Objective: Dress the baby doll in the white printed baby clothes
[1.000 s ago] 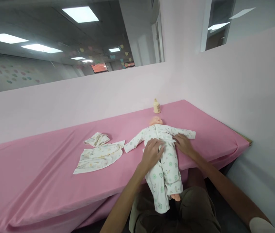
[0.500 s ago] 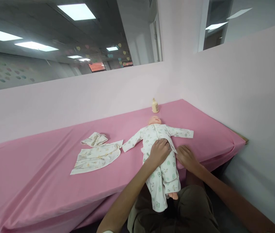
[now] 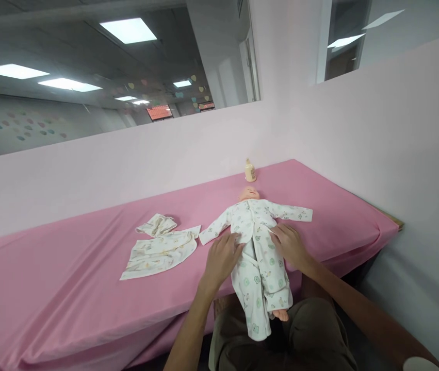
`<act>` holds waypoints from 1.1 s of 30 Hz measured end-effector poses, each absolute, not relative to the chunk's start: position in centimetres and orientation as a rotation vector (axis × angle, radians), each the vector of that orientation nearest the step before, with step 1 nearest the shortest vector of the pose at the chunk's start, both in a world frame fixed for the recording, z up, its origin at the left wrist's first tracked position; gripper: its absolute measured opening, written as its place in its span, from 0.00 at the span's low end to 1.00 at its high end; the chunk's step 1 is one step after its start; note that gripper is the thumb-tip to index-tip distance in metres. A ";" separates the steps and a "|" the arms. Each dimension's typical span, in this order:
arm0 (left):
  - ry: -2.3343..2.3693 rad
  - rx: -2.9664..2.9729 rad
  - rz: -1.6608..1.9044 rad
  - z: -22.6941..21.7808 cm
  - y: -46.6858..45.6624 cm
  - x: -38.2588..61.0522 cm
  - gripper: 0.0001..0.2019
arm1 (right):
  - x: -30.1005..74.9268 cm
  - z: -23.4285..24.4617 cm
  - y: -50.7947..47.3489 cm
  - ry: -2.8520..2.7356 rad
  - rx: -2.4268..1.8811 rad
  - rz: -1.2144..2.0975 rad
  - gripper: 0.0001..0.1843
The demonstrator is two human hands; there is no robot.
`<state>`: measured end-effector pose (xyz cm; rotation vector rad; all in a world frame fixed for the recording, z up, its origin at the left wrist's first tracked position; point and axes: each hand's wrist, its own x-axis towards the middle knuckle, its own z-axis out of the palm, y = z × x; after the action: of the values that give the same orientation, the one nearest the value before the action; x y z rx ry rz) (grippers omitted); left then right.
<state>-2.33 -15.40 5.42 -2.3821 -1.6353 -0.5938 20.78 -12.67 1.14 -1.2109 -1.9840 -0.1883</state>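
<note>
Doll in patterned outfit lies between left hand and right hand, both touching outfit; cannot tell whether either pinches it. Bottle beyond hands.

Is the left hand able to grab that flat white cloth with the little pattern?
Probably yes: only the pink fabric cover shows between the bare left hand and the flat white patterned cloth. Its fingers are at the white printed fabric outfit, so they would come away first.
</note>
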 end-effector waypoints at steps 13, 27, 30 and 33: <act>-1.330 -2.487 -0.579 4.2 -15.6 1.6 0.10 | 19.2 1.5 -15.2 -2.299 -1.028 -0.247 0.10; -2.235 -2.405 -1.429 4.3 -15.3 -2.7 0.14 | 20.7 -1.1 -12.8 -1.667 -1.095 0.545 0.13; -2.193 -2.414 -1.476 3.4 -15.0 -2.4 0.14 | 21.0 -2.0 -12.6 -1.633 -1.121 0.581 0.15; -2.198 -2.361 -1.502 2.8 -13.6 -3.1 0.15 | 21.9 -2.8 -12.1 -1.626 -1.162 0.562 0.16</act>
<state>-3.08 -13.58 2.79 -2.3608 -2.1976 -1.5019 21.85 -12.10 -2.81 -1.1620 -1.6257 0.5619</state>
